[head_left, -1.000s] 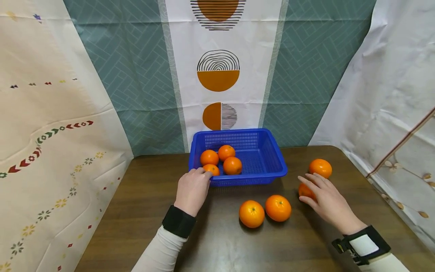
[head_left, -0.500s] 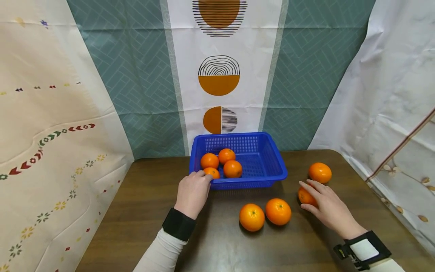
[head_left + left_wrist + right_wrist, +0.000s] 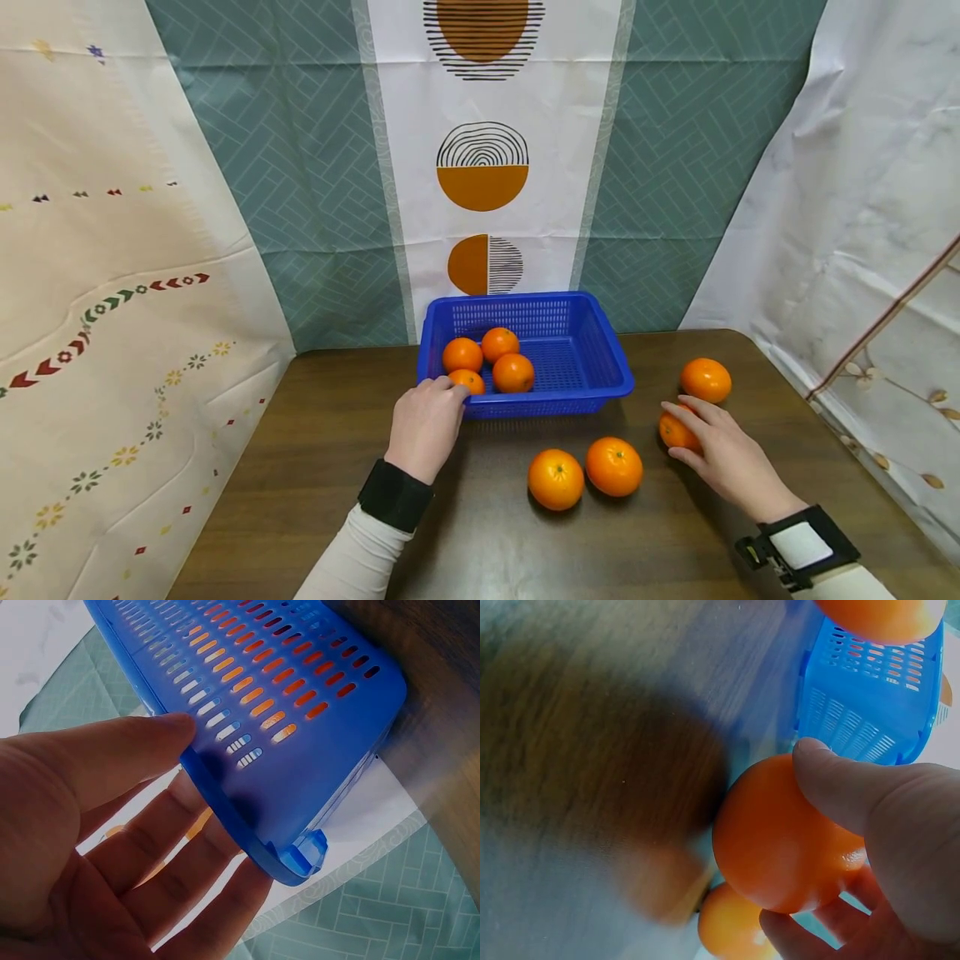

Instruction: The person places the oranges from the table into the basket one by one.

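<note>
My left hand grips the near left corner of a blue plastic basket. In the left wrist view, the thumb lies on the basket's outer wall and the fingers reach over the rim. Several oranges are gathered in the basket's left part. At the right, my right hand holds an orange on the table. The right wrist view has the thumb on one side of this orange and fingertips on the opposite side, partly hidden behind it.
Two more oranges, a left one and a right one, sit close together before the basket. Another orange lies just beyond my right hand. Patterned cloth hangs behind the wooden table.
My right thumb and fingers have settled closer around the orange, which stays on the table. The head view has tilted slightly up. My left hand keeps its place on the basket.
</note>
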`<state>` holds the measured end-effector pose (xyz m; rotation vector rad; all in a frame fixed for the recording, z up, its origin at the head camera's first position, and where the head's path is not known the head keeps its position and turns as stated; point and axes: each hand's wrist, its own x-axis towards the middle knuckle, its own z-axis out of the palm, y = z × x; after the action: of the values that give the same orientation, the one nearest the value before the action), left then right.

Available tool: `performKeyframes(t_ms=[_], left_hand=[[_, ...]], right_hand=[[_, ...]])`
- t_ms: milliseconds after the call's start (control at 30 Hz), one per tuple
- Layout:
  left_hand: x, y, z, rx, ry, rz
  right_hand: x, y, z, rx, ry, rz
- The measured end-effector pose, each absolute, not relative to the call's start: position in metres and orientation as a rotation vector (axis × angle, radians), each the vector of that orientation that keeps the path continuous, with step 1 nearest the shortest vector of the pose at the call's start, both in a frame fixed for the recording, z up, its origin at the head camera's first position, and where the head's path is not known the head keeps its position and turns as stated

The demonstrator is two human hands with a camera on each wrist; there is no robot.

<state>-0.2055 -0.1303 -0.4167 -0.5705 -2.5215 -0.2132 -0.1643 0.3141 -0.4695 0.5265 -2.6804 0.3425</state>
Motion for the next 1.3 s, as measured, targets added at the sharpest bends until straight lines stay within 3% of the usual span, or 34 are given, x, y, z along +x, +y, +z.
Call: performKeyframes(t_ms=[1300], left_hand=[[-0.206,-0.130,-0.419,-0.570,-2.473,-0.179]], right_hand=[[-0.164,0.309,-0.459,0.506,-2.627,0.353]])
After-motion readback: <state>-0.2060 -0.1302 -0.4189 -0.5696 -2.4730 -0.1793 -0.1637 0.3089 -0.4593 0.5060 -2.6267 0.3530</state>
